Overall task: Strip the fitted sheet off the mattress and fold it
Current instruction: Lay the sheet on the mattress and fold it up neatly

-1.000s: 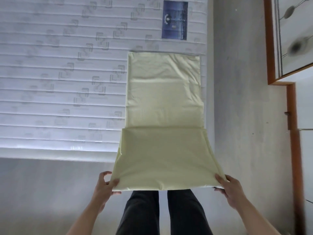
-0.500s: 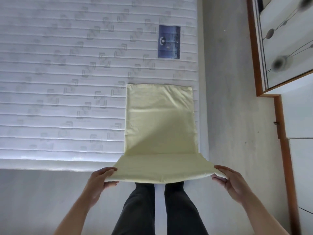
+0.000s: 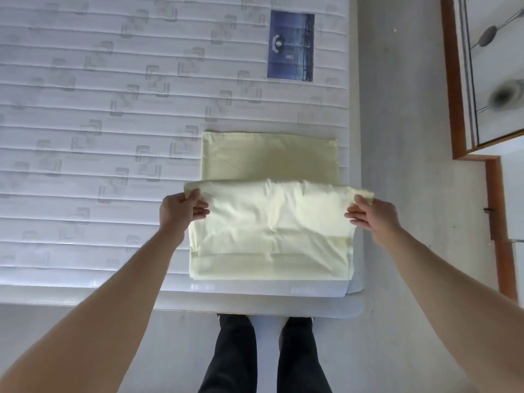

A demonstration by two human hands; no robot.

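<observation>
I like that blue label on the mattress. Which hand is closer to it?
Right hand, below it, slightly right. Left hand sits farther left of the blue label. Both grip the sheet.

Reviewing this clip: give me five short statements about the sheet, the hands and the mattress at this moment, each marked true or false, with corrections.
1. The left hand and the right hand each pinch a corner of the pale yellow sheet. True.
2. The sheet is still stretched over the mattress. False: it is off, already folded into a narrow stack lying on top of the bare mattress.
3. The held edge is raised above the part of the sheet lying flat. True.
4. A dark blue label sits on the mattress beyond the sheet. True.
5. The sheet lies on the floor. False: it rests on the mattress near its corner.
</observation>
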